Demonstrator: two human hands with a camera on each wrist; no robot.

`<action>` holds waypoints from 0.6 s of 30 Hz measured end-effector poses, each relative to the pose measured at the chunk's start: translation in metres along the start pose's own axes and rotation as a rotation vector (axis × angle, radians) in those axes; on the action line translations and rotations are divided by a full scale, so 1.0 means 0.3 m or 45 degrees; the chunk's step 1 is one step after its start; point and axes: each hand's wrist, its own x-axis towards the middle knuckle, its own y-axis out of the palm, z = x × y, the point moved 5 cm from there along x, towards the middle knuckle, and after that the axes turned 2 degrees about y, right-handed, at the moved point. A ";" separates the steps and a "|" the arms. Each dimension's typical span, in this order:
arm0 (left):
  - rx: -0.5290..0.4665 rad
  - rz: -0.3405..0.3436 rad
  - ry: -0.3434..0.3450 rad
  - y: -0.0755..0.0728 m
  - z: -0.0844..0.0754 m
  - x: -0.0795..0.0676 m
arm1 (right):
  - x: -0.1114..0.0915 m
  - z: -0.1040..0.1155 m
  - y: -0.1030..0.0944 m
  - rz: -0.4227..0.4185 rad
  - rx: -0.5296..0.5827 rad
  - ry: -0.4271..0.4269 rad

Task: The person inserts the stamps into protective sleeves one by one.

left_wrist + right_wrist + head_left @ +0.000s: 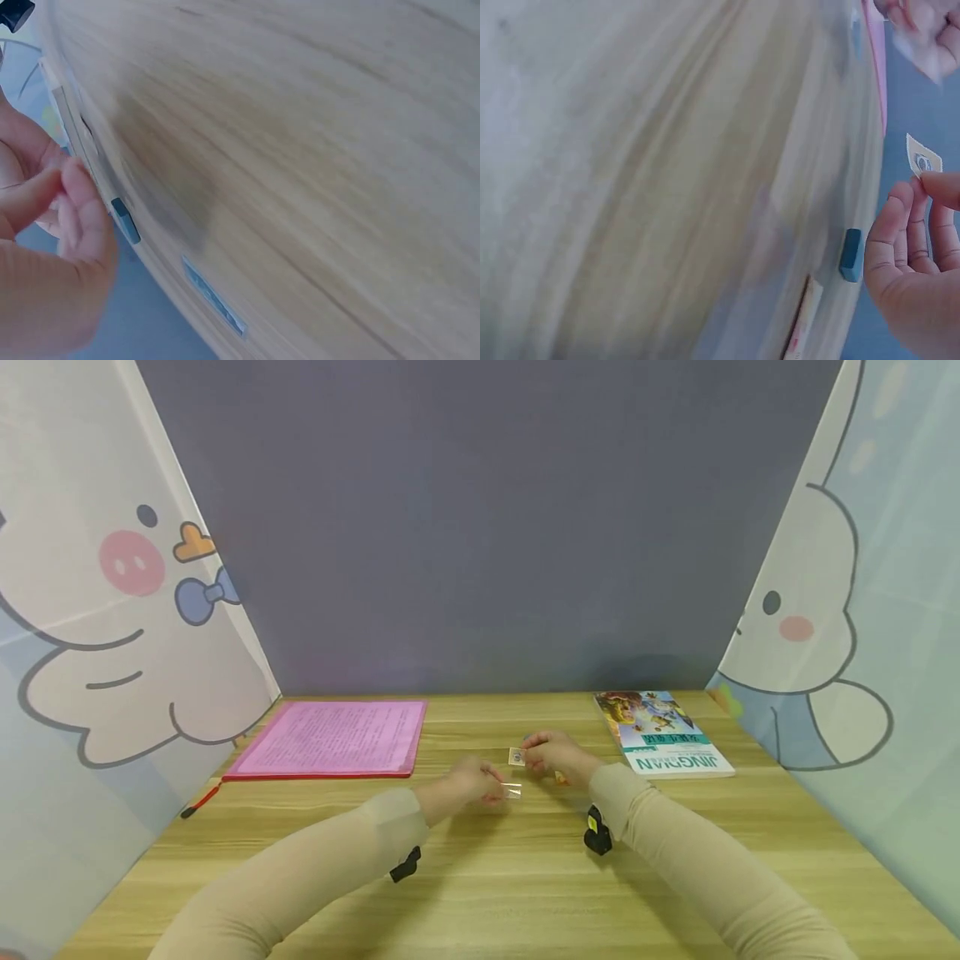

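Observation:
My right hand point(553, 755) pinches a small stamp point(516, 757) between thumb and fingertips, above the table. In the right wrist view the stamp point(924, 157) shows a jagged edge and a dark round picture. To its left, my left hand point(476, 779) pinches a small clear plastic sleeve point(512, 791). The sleeve point(919, 56) is blurred in the right wrist view. A small orange piece point(560, 777) lies by my right hand, partly hidden. In the wrist views, a small blue block point(851, 255) and a thin flat bluish piece point(214, 295) lie on the table.
A pink folder point(330, 739) with a printed sheet lies at the back left, a red cord with a dark end point(198, 803) at its corner. At the back right is a picture book point(663, 735). A grey panel point(480, 527) and printed side curtains enclose the wooden table point(495, 893).

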 end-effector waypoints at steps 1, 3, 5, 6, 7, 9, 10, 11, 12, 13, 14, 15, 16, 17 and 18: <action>-0.037 0.008 0.014 -0.001 -0.002 0.004 | -0.001 0.005 -0.003 -0.005 0.011 0.002; -0.084 0.027 0.043 0.000 -0.008 0.012 | -0.003 0.017 -0.008 -0.001 0.022 -0.020; -0.156 0.043 0.062 0.002 -0.015 0.019 | -0.008 0.026 -0.012 0.000 0.037 -0.029; -0.188 0.049 0.073 0.001 -0.019 0.023 | -0.010 0.031 -0.014 -0.001 0.046 -0.032; -0.217 0.047 0.085 -0.001 -0.024 0.026 | -0.011 0.034 -0.017 -0.001 0.067 -0.036; -0.258 0.011 0.105 -0.009 -0.036 0.030 | -0.012 0.041 -0.023 -0.005 0.104 -0.040; -0.277 -0.012 0.110 -0.015 -0.041 0.032 | -0.012 0.045 -0.026 -0.017 0.135 -0.039; -0.283 -0.040 0.115 -0.022 -0.047 0.033 | -0.012 0.049 -0.030 -0.024 0.163 -0.041; -0.277 -0.068 0.119 -0.029 -0.053 0.031 | -0.012 0.053 -0.035 -0.030 0.184 -0.049; -0.266 -0.100 0.124 -0.038 -0.058 0.030 | -0.012 0.057 -0.040 -0.040 0.212 -0.055; -0.262 -0.128 0.124 -0.046 -0.062 0.030 | -0.013 0.061 -0.045 -0.050 0.224 -0.060; -0.255 -0.154 0.120 -0.054 -0.065 0.031 | -0.015 0.065 -0.051 -0.058 0.235 -0.068; -0.249 -0.179 0.123 -0.062 -0.068 0.031 | -0.017 0.068 -0.056 -0.063 0.254 -0.073; -0.245 -0.203 0.124 -0.070 -0.070 0.030 | -0.019 0.072 -0.060 -0.059 0.265 -0.077; -0.238 -0.227 0.128 -0.078 -0.072 0.029 | -0.022 0.075 -0.065 -0.060 0.277 -0.081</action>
